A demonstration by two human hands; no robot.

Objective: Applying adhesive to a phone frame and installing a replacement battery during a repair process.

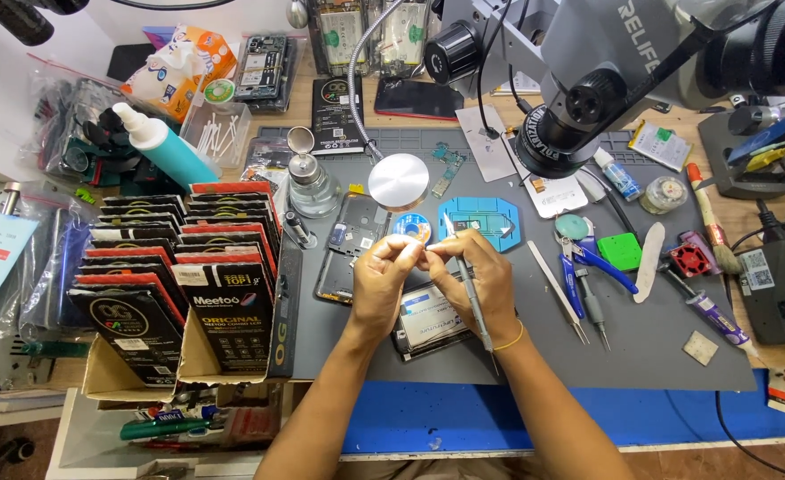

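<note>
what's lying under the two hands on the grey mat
Under the left hand and right hand, a phone-sized flat device with a pale label lies on the grey mat. The hands cover its upper part.

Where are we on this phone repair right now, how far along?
Done: the opened phone frame lies bare on the grey mat. In hand: left hand and right hand pinch a small white strip. Left: another phone lies beneath the hands, apparently unfinished.
</note>
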